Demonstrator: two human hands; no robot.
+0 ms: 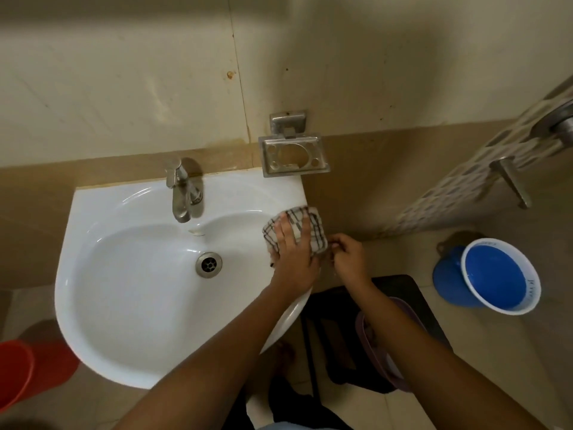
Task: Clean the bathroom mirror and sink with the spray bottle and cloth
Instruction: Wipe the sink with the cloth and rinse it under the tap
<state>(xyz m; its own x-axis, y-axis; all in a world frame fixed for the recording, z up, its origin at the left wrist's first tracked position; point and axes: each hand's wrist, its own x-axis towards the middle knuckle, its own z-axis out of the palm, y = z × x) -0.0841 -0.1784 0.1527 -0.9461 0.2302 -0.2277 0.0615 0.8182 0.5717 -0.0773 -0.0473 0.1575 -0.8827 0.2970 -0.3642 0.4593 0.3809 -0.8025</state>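
A checked white and dark cloth (313,226) lies folded on the right rim of the white sink (133,293), partly hanging over its edge. My left hand (293,252) lies flat on the cloth with straight fingers and presses it onto the rim. My right hand (348,257) is just right of the sink, its fingers curled and pinching the cloth's lower right edge. A steel tap (181,190) stands at the back of the basin, and the drain (208,264) sits in the middle. No spray bottle or mirror is in view.
An empty steel soap holder (293,158) is fixed to the wall above the sink's right corner. A blue bucket (496,276) stands on the floor at the right, a red bucket (28,367) at the lower left. A dark stool (415,308) holding a purple basin (389,361) stands under my right arm.
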